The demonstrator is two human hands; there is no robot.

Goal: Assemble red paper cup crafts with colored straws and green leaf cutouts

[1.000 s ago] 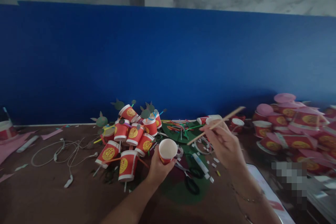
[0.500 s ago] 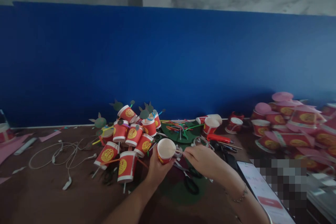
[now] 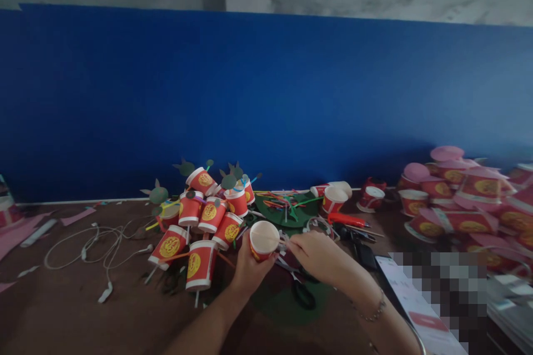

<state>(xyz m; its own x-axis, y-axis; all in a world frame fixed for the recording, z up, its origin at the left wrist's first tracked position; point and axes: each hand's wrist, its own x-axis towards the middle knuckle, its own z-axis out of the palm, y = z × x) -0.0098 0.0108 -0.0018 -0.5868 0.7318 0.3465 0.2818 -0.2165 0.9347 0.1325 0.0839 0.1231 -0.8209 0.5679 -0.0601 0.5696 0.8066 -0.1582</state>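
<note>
My left hand (image 3: 251, 270) is wrapped around a red-and-white paper cup (image 3: 265, 237), its open mouth tilted up toward me. Just right of the rim, the fingers of my right hand (image 3: 310, 252) are pinched together on a thin pale stick (image 3: 283, 242) that reaches to the cup's edge. How far the stick goes into the cup is hard to make out. Below the right hand lie scissors (image 3: 303, 293) with black handles, partly hidden by it. A roll of clear tape (image 3: 318, 226) rests behind the hands.
Left of the cup is a heap of decorated paper cups (image 3: 201, 266). Behind lie coloured strips (image 3: 277, 201) on green card (image 3: 262, 213) and a red glue gun (image 3: 347, 219). A phone (image 3: 416, 299), pink-trimmed cups (image 3: 474, 188) and a white cable (image 3: 109, 249) flank the workspace.
My right hand has shifted very slightly left toward the cup, and its forearm has moved a little left. The left hand keeps its hold on the cup.
</note>
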